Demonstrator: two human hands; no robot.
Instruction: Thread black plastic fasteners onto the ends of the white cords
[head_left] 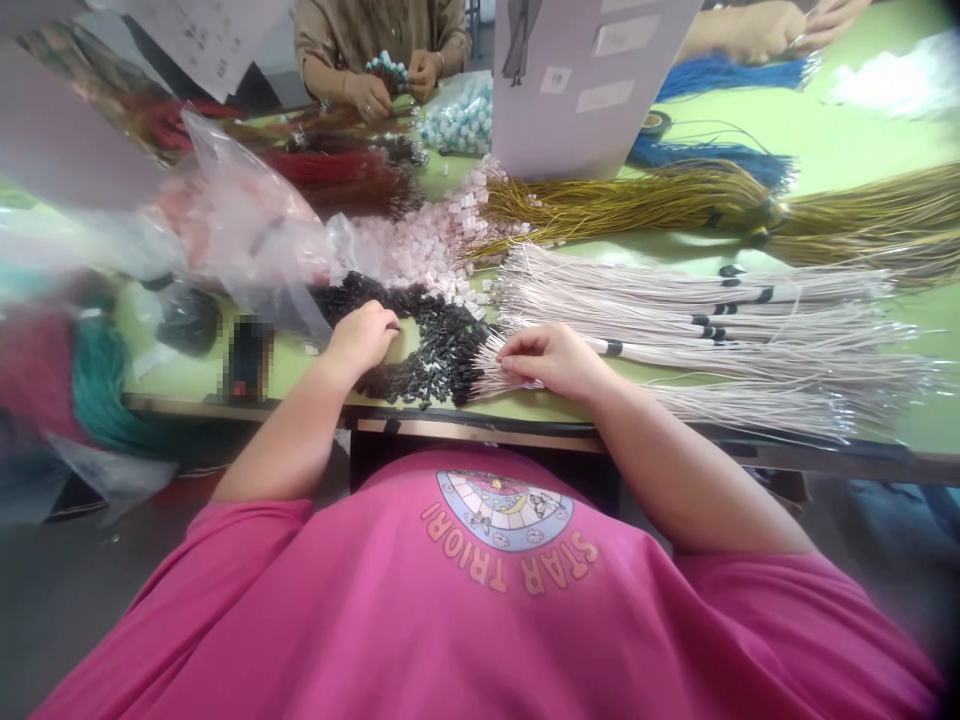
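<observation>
My left hand (365, 334) rests curled on a heap of small black pieces (435, 350) near the table's front edge; what its fingers hold is hidden. My right hand (551, 358) pinches the near ends of a bundle of pale pink cords (705, 320) that lie across the green table (840, 150), reaching to the right. A pile of small pink pieces (427, 245) sits just behind the black ones.
Gold cord bundles (675, 200) and blue cords (712, 150) lie farther back. Clear plastic bags (247, 230) stand at the left, beside dark red cords (345, 175). A propped card (577, 80) stands mid-table. Other people's hands (397, 80) work at the far side.
</observation>
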